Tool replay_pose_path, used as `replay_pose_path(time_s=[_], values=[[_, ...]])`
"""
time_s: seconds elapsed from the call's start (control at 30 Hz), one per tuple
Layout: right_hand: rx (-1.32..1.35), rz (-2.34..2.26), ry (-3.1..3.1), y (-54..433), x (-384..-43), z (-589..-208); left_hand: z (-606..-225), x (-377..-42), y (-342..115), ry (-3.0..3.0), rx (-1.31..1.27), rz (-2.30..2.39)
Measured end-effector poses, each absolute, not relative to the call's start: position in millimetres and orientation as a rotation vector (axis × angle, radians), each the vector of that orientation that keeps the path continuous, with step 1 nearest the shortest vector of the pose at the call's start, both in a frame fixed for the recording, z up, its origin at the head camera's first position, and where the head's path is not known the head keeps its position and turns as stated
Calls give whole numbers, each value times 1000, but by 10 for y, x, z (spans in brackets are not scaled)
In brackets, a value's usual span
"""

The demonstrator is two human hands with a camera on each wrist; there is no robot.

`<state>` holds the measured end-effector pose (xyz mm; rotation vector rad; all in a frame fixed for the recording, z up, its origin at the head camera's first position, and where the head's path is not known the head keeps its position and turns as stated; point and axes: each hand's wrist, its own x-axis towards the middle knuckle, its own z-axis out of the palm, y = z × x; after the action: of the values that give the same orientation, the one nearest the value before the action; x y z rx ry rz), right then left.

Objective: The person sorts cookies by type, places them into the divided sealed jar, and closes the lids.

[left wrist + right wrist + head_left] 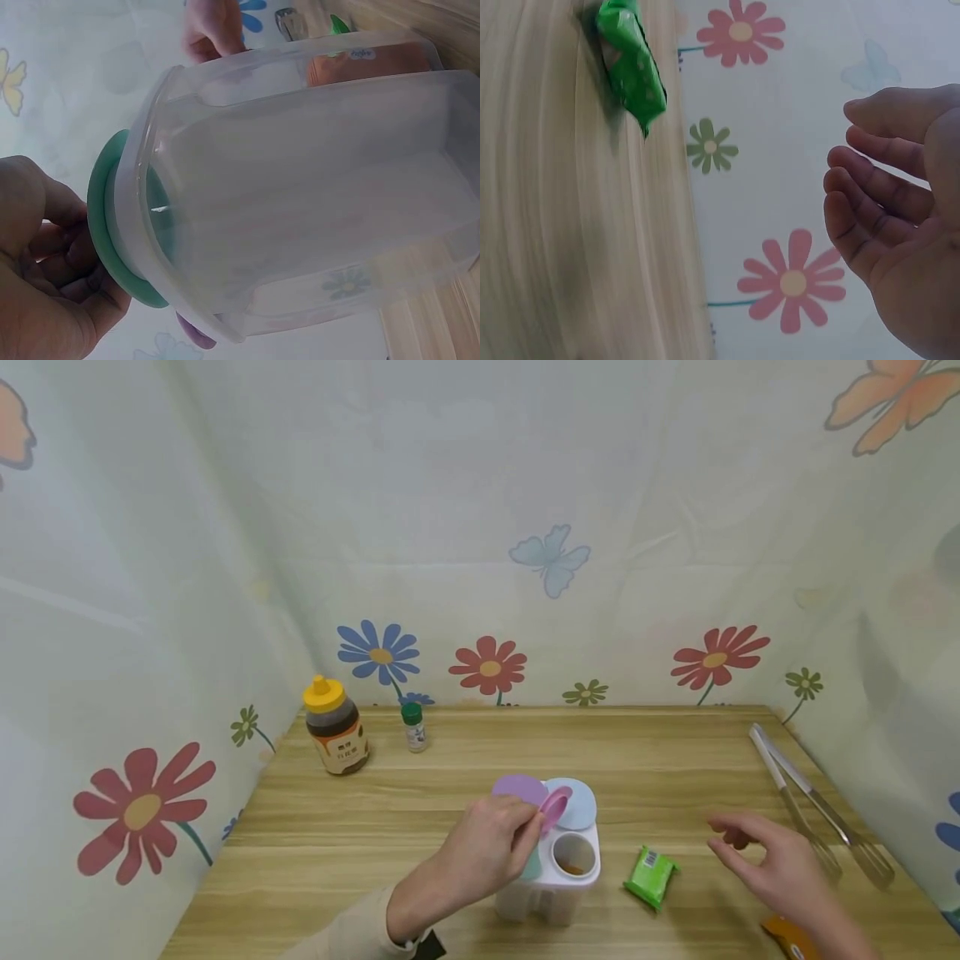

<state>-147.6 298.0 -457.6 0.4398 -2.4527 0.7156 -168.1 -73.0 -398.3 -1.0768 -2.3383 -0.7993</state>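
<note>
Pale cloth point(420, 468) printed with flowers and butterflies hangs behind a wood-grain tabletop point(450, 760). The left hand point(487, 843) pinches a pink lid point(556, 806) between thumb and fingers, tilted above a container point(510, 906) whose uncovered compartment point(573, 843) lies just right of that hand. Purple point(520, 787) and blue point(576, 806) lids sit just beyond it; a green lid point(532, 865) is partly hidden beneath. An orange packet point(375, 64) shows inside the container. The right hand point(772, 860) hovers with thumb and loosely bent fingers apart; a green packet point(651, 878) lies to its left, tongs point(828, 814) to its right. Well beyond the left hand, leftward, stand a yellow-capped bottle point(341, 739) and a green-capped shaker point(415, 731).
</note>
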Motion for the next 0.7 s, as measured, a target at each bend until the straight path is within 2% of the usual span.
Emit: replay_pose_path(time_s=[0.47, 0.7], values=[[291, 741, -2668, 3428, -1388, -4774, -3990, -1693, -730, -2354, -1069, -832], [133, 680, -2975, 3656, -1344, -4740, -4009, -1702, -723, -2328, -1077, -837]])
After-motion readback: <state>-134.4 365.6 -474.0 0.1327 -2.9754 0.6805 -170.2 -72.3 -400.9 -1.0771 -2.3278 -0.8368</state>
